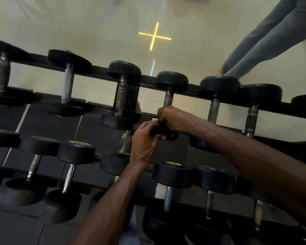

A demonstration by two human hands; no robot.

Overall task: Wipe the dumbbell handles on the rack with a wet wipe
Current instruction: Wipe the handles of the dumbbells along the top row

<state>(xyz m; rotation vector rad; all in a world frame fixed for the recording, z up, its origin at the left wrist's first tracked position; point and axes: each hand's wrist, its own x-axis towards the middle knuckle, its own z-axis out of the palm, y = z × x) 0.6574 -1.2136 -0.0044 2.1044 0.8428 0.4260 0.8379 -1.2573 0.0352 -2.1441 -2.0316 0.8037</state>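
Note:
A black two-tier rack (198,89) carries rows of black dumbbells with grey metal handles. Both hands meet at the near head (168,133) of one upper-row dumbbell, whose handle (168,99) rises behind them. My right hand (175,119) curls over the near end of that handle with a bit of white wet wipe (154,119) showing at its fingers. My left hand (145,142) grips the near head from the left. Most of the wipe is hidden.
Neighbouring upper-row handles stand at left (122,96) and right (214,110). The lower row holds more dumbbells, one handle (167,197) below my arms. A mirror behind the rack reflects a person's grey trouser legs (265,46) and a yellow cross light (155,36).

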